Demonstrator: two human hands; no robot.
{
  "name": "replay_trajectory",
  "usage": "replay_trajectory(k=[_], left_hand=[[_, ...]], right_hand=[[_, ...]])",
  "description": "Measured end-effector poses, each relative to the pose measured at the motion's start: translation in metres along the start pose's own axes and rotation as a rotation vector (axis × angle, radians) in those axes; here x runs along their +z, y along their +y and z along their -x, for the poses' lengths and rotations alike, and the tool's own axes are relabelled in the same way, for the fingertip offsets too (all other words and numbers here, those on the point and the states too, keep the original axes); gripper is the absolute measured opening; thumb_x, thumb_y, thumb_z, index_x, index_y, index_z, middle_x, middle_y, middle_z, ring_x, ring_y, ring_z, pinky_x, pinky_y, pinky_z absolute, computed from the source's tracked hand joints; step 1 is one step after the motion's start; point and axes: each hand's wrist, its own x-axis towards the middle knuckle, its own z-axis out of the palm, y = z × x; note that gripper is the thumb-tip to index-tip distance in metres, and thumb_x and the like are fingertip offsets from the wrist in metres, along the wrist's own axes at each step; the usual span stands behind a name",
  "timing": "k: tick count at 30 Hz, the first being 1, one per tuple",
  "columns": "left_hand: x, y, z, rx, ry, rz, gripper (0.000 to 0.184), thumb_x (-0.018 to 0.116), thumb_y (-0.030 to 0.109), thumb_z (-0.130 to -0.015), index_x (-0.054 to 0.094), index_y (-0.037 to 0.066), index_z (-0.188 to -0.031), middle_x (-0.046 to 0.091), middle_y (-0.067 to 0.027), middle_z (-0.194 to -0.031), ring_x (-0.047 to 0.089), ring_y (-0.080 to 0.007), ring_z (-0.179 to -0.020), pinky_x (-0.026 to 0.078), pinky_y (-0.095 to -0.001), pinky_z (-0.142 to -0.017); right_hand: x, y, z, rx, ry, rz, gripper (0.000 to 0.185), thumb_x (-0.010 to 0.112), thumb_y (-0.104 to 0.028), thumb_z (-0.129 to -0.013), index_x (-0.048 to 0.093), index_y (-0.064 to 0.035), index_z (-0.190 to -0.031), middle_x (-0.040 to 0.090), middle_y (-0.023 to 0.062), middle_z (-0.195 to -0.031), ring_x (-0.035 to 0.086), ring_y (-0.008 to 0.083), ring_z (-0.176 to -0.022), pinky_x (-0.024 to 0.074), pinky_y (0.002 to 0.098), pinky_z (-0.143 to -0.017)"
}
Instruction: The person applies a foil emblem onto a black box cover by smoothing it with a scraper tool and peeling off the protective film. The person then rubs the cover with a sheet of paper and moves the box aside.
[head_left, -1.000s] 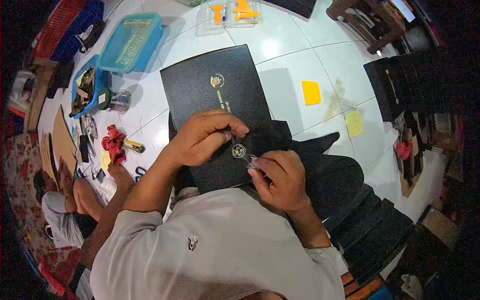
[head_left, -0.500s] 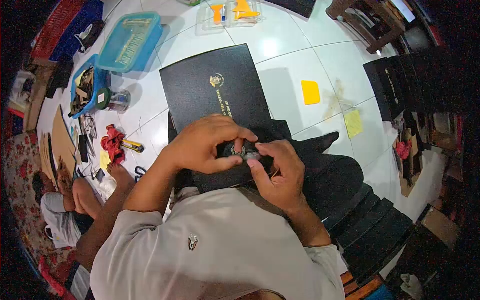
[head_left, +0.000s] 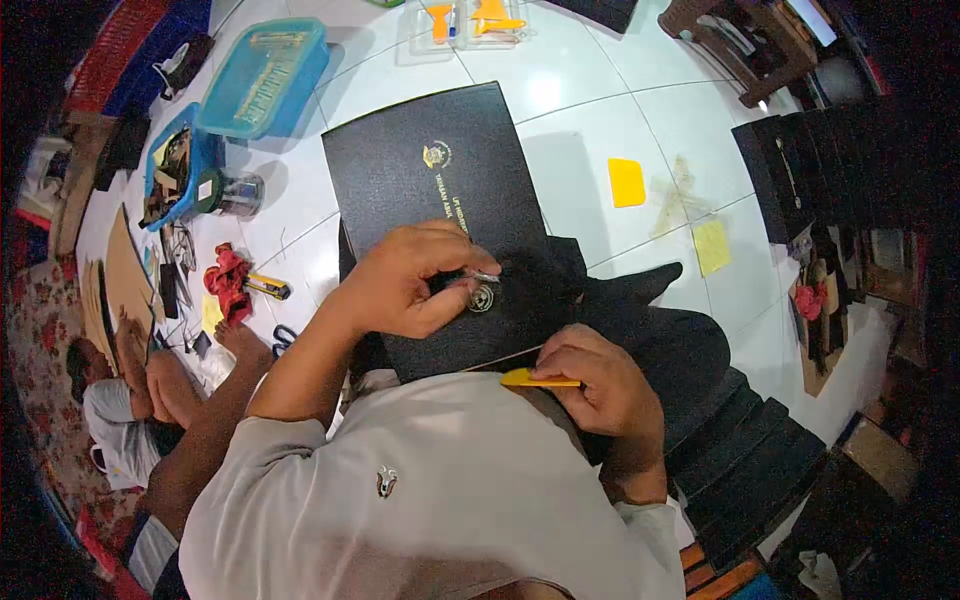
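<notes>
The left hand [head_left: 415, 285] pinches a small shiny piece [head_left: 486, 277] by the black folder's [head_left: 375, 185] round emblem [head_left: 482, 299]; the right hand [head_left: 605, 380] grips a yellow tool [head_left: 522, 378]. Best handle both gently, sparing the emblem.

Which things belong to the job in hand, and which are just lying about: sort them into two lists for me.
In hand, by the look of it:
- black folder
- small shiny item, unclear, in the left hand
- flat yellow tool in the right hand

Lying about:
- yellow scraper
- red cloth
- cutter
- jar
</notes>
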Motion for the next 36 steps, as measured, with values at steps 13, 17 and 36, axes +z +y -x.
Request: replay_trajectory(k=[13,17,36], left_hand=[[0.002,0.002,0.005,-0.021,0.073,0.012,0.021,0.071,0.001,-0.083,0.079,0.001,-0.103,0.077,-0.0140,-0.089,0.072,-0.0336,-0.079,0.058,-0.0417,-0.074],[0.000,0.001,0.003,-0.031,0.040,-0.039,0.020,0.070,0.002,-0.084,0.078,0.003,-0.102,0.077,-0.0133,-0.087,0.072,-0.0335,-0.079,0.058,-0.0421,-0.072],[0.002,0.001,0.001,-0.065,0.010,-0.049,0.019,0.071,0.004,-0.087,0.078,0.004,-0.104,0.077,-0.0132,-0.091,0.073,-0.0333,-0.082,0.059,-0.0425,-0.076]], right_hand=[[0.028,-0.017,-0.030,-0.330,0.172,0.437,0.038,0.078,-0.009,-0.079,0.078,-0.0005,-0.116,0.075,0.0130,-0.122,0.070,0.0332,-0.108,0.0576,0.0467,-0.092],[0.026,-0.018,-0.030,-0.272,0.069,0.465,0.047,0.079,-0.010,-0.076,0.076,-0.0004,-0.122,0.073,0.0128,-0.127,0.068,0.0337,-0.110,0.0568,0.0469,-0.093],[0.023,-0.018,-0.034,-0.201,0.019,0.448,0.046,0.080,-0.010,-0.076,0.077,-0.0033,-0.122,0.072,0.0119,-0.134,0.069,0.0340,-0.109,0.0564,0.0473,-0.097]])
